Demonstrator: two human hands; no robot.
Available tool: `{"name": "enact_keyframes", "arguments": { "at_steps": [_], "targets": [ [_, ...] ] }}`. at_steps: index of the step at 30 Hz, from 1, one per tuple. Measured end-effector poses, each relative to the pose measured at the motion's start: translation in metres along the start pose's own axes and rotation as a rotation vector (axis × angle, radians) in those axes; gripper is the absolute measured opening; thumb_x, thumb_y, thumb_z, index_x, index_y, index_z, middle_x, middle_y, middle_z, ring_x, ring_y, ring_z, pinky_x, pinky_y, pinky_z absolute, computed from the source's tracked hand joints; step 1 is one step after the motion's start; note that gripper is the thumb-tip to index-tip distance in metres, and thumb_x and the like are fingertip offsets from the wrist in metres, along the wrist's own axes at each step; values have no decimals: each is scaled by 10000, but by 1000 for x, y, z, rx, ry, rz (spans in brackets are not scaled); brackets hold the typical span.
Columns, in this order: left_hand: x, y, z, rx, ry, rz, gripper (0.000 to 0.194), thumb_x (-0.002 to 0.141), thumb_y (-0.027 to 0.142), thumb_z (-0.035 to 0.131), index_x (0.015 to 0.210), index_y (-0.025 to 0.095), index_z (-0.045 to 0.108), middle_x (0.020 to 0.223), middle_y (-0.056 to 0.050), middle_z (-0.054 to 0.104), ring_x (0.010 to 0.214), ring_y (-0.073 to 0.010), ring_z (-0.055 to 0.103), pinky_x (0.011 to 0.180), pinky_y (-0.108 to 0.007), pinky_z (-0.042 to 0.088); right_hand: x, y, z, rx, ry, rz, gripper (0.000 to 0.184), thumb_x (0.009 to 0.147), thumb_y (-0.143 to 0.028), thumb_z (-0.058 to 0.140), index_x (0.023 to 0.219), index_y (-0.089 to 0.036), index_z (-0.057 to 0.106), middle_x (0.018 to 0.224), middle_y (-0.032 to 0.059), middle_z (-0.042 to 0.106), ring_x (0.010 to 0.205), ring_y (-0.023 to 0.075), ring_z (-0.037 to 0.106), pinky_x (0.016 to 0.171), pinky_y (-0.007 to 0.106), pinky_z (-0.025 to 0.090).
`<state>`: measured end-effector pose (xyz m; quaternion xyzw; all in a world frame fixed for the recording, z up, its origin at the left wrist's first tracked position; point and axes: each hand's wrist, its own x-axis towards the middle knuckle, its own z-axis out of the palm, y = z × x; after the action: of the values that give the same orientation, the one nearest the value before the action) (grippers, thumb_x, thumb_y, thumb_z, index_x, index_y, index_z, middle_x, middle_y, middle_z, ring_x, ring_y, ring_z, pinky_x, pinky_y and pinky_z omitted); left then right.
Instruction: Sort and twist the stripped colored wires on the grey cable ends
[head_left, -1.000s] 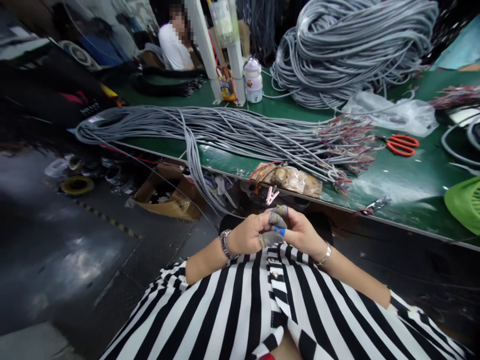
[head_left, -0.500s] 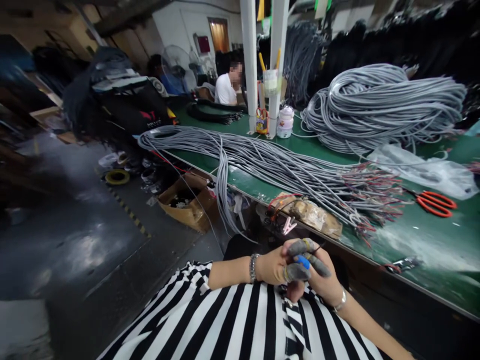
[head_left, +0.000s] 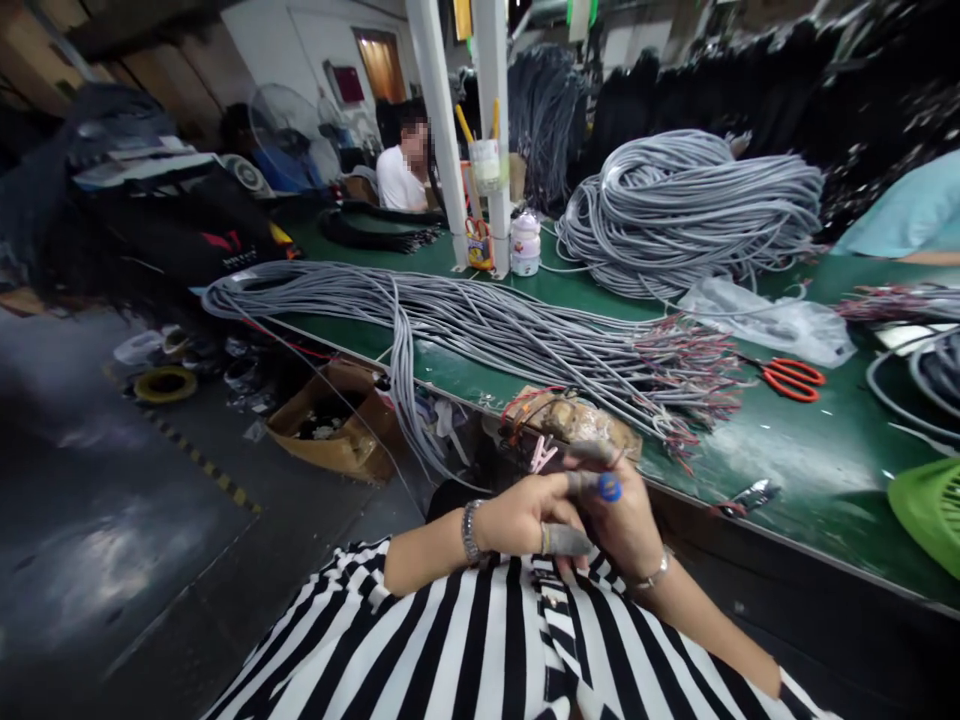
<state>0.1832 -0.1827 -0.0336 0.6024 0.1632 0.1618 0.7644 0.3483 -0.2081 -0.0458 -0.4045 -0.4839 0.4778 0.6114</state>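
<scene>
My left hand (head_left: 521, 518) is in front of my striped shirt, its index finger and thumb stretched out and apart. Both wear grey finger covers, and a blue wrap shows at the index fingertip. My right hand (head_left: 628, 515) is against it, with a grey-covered finger extended above the blue tip. Its other fingers are partly hidden behind my left hand. Nothing held shows in either hand. Just beyond my hands are a pink clip (head_left: 542, 455) and a tape-wrapped block (head_left: 589, 420) at the table's edge.
A long bundle of grey cables (head_left: 480, 320) with stripped ends lies across the green table (head_left: 795, 460). Beyond are a large cable coil (head_left: 690, 215), orange-handled scissors (head_left: 793, 380) and a plastic bag (head_left: 772, 325). A green basket (head_left: 930, 510) stands right. A co-worker (head_left: 400, 175) sits behind.
The view has swung right, bringing the green basket and a light-blue sleeve into sight. My clasped hands have loosened, and my left index finger and thumb have spread apart.
</scene>
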Motion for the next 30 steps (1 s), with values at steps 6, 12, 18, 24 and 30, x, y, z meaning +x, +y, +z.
{"name": "enact_keyframes", "arguments": {
  "at_steps": [6, 12, 18, 24, 30],
  "targets": [
    [10, 29, -83, 957, 570, 246, 326, 869, 267, 591, 1159, 132, 655, 1097, -142, 697, 1044, -240, 645, 963, -382, 482, 23, 7, -80, -270, 513, -287, 262, 838, -446, 612, 953, -214, 651, 679, 19, 606, 553, 146, 539, 531, 277, 433],
    [57, 41, -171, 1747, 461, -90, 393, 819, 103, 496, 1192, 126, 618, 1229, -134, 618, 1151, -244, 554, 1019, -387, 407, 42, 21, -107, -947, 157, -76, 360, 911, -452, 422, 725, -206, 608, 648, 44, 634, 609, 196, 577, 590, 305, 434],
    [84, 54, -191, 1973, 241, -229, 315, 904, 248, 456, 1150, 125, 610, 1101, -143, 587, 985, -234, 581, 866, -343, 445, 72, 8, -115, -1344, -45, -62, 317, 939, -333, 358, 917, -190, 641, 886, 117, 705, 811, 253, 643, 726, 343, 468],
    [100, 48, -194, 2029, 177, -224, 338, 877, 69, 370, 1144, 59, 578, 1062, -179, 585, 950, -235, 600, 820, -346, 452, 120, 1, -142, -1283, -78, -175, 371, 929, -279, 390, 1211, -165, 602, 1221, 152, 652, 1107, 281, 606, 968, 398, 450],
    [105, 67, -197, 2027, 336, -163, 364, 854, 125, 445, 1195, 42, 541, 1123, -200, 570, 986, -241, 595, 849, -343, 460, 156, 5, -159, -819, 397, 4, 413, 945, -359, 369, 1234, -139, 566, 838, 138, 726, 639, 242, 676, 639, 380, 538]
  ]
}}
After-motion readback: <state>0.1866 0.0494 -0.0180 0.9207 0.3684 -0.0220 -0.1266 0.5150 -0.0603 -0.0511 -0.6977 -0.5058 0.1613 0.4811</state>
